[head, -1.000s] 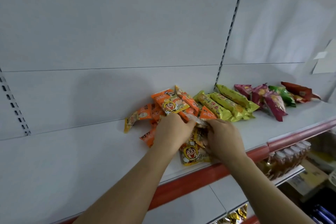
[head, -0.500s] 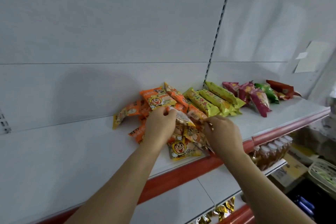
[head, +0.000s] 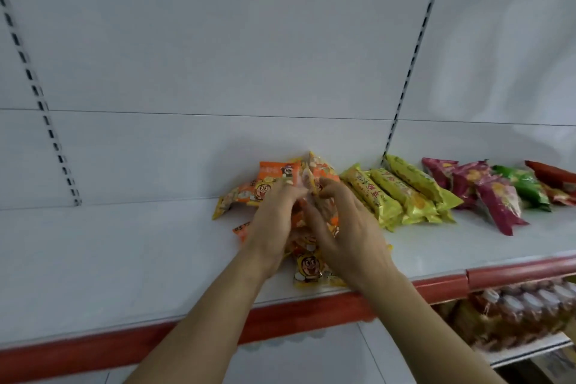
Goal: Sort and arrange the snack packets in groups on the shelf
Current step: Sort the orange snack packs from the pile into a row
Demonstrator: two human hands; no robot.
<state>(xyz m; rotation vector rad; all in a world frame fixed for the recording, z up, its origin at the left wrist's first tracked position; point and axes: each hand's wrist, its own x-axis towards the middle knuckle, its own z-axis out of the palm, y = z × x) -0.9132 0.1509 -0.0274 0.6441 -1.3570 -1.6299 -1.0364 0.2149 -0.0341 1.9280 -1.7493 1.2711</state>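
Gripping orange packets (head: 274, 179) w/ both hands, near shelf (head: 124, 259) front edge.

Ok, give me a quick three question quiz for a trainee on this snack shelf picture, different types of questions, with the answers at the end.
1. True or false: the yellow-green packets lie to the right of the orange pile.
2. Which group lies farthest right on the shelf? A) purple packets B) red packets C) green packet
3. Fill in: the left hand and right hand are both working in the ______ pile.

Key: 1 true; 2 B; 3 orange.
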